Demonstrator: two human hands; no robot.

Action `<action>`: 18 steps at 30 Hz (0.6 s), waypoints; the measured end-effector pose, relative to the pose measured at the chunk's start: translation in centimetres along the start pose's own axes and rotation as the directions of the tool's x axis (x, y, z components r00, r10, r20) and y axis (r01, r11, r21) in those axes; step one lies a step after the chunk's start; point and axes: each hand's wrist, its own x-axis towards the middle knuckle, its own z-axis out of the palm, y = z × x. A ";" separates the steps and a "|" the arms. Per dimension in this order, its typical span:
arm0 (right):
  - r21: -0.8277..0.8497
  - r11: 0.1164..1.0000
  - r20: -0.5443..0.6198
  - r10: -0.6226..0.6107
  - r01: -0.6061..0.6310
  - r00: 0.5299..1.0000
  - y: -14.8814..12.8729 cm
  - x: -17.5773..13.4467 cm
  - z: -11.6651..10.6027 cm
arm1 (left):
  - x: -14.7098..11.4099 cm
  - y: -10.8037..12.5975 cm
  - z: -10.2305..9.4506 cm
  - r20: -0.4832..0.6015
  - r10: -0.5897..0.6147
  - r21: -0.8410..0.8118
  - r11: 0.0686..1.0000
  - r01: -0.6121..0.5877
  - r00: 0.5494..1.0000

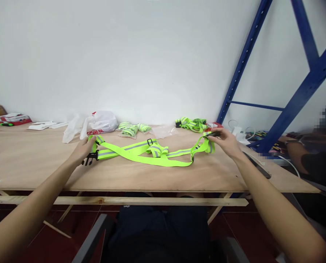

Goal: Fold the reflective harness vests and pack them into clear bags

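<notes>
— Plywood bench (42, 164) against a white wall: what have you got on it right in front of you?

— You have a neon-yellow reflective harness (141, 153) stretched flat across the middle of the bench, its straps crossing near the left end and grey reflective bands running along them.

— And your hands?

— Your left hand (82, 149) is closed on the left end of the harness, just above a black buckle (90, 158) that lies on the wood. Your right hand (226, 140) pinches the right end, where the strap folds into a loop; something small and dark shows at your fingertips, too small to make out.

— What sits behind the harness?

— Near the wall you have small clear packets of folded yellow straps (131, 130), a white plastic bag (99, 122) to their left, and another bundle of yellow straps (192, 124) to the right, close to your right hand.

— Further out?

— At the far left, a red-and-white box (11, 118) and some white papers (44, 125). To your right, a blue steel rack (297, 102) stands at the end of the bench, with white cables (238, 131) at its foot. Another person's arm (297, 153) rests past the right corner.
</notes>
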 end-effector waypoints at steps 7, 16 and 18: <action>-0.030 1.000 -0.063 -0.010 0.008 0.998 -1.4 -5.8 -4.9 | -1.3 -2.2 -4.0 0.101 0.427 0.551 0.728 -0.408 0.898; -0.375 0.925 0.122 0.116 -0.062 0.986 3.2 -11.6 -8.2 | -2.0 0.8 -6.9 0.330 0.092 0.622 0.728 -0.290 0.939; -0.431 0.902 0.184 0.130 -0.039 0.974 3.4 -11.7 -8.2 | -1.7 2.4 -7.3 0.390 -0.049 0.681 0.688 -0.252 0.920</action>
